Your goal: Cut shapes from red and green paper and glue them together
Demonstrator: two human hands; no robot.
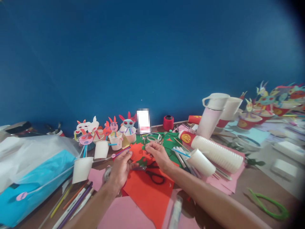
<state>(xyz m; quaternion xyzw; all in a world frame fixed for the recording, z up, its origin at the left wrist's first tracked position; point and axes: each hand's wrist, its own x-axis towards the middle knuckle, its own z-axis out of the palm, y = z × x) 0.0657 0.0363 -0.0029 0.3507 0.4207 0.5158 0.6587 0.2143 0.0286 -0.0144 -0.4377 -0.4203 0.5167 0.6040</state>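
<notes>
Between finger and thumb, my left hand point(120, 167) grips an orange paper cutout point(136, 152) by its left side. At the cutout's right edge my right hand point(157, 154) is closed in a pinch; what its fingertips hold is too small to make out, though a bit of green shows there. Below the hands lies a sheet of orange paper point(150, 194), with black-handled scissors point(156, 178) resting on it. Under and behind them is green paper point(170, 146), and a roll of tape point(153, 137) sits on it.
Several white cups with paper-face figures point(113, 125) stand along the left back. At right are a stack of paper cups point(216, 152), a white jug point(212, 117) and a green pipe cleaner point(271, 206). A blue-and-white plastic bag point(35, 181) fills the left. A glue stick point(175, 213) lies in front.
</notes>
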